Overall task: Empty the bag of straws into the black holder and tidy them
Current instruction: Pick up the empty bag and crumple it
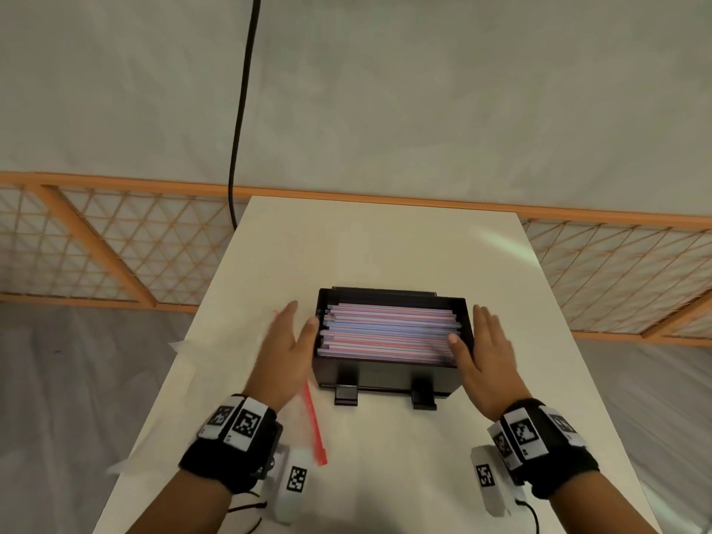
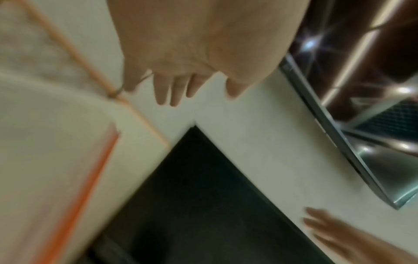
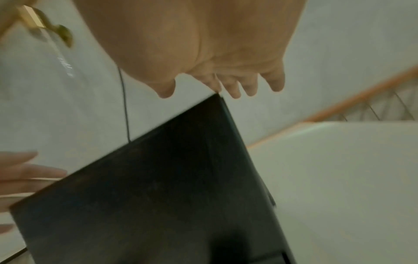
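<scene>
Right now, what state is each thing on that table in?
black holder: upright on the table, lid off, full.
straws: lying flat inside the holder, roughly aligned.
bag: empty, flat on the table beside the holder.
left hand: open, at the holder's left side.
right hand: open, at its right side.

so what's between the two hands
The black holder, full of straws, sits between the left hand and right hand; each open hand flanks one end. The head view shows this best.
</scene>
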Demonstrator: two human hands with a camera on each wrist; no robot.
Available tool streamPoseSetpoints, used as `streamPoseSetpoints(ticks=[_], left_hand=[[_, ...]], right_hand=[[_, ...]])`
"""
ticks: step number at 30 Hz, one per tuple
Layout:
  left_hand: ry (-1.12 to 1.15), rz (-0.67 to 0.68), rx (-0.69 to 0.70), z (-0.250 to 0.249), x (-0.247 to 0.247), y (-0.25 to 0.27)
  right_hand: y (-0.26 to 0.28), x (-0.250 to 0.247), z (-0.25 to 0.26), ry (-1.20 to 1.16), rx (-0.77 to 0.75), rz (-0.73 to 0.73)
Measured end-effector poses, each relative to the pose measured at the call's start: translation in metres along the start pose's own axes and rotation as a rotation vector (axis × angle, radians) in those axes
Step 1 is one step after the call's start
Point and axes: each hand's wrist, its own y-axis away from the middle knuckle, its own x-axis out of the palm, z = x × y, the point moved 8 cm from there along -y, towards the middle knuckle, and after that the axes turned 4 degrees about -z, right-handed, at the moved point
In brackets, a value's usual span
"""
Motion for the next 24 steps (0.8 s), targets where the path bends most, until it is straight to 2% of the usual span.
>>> streamPoseSetpoints(ticks=[2, 3, 4, 5, 7, 9, 12, 14, 16, 18, 21, 24], left_hand=[[-0.303, -0.32, 0.08, 0.001, -0.054, 0.003], [-0.454, -0.398, 0.051, 0.015, -0.077, 0.005], [-0.579, -0.388, -0.049, 0.036, -0.092, 0.006], [-0.655, -0.302, -0.185, 0.061, -0.102, 0.007], [-0.636, -0.074, -0.426, 0.11, -0.104, 0.013], [-0.55, 0.066, -0.502, 0.131, -0.095, 0.024], [-0.401, -0.004, -0.393, 0.127, -0.099, 0.024], [-0.216, -0.061, -0.318, 0.115, -0.103, 0.027], [0.148, -0.069, -0.362, 0.108, -0.101, 0.037], [0.477, -0.019, -0.413, 0.096, -0.097, 0.053], [0.753, 0.113, -0.49, 0.081, -0.089, 0.077], [0.879, 0.123, -0.607, 0.092, -0.08, 0.092]], right_hand=[[0.013, -0.027, 0.019, 0.07, -0.146, -0.139], [0.023, -0.039, 0.035, 0.084, -0.266, -0.217], [0.033, -0.044, 0.048, 0.077, -0.384, -0.271], [0.044, -0.045, 0.062, 0.071, -0.483, -0.285], [0.061, -0.029, 0.09, 0.064, -0.624, -0.196], [0.076, -0.003, 0.12, 0.072, -0.733, -0.055], [0.095, 0.05, 0.16, 0.098, -0.811, 0.158], [0.102, 0.09, 0.181, 0.12, -0.768, 0.308], [0.104, 0.129, 0.194, 0.189, -0.666, 0.438], [0.1, 0.157, 0.201, 0.234, -0.572, 0.478], [0.088, 0.171, 0.21, 0.052, -0.467, 0.512], [0.079, 0.162, 0.224, -0.161, -0.559, 0.362]])
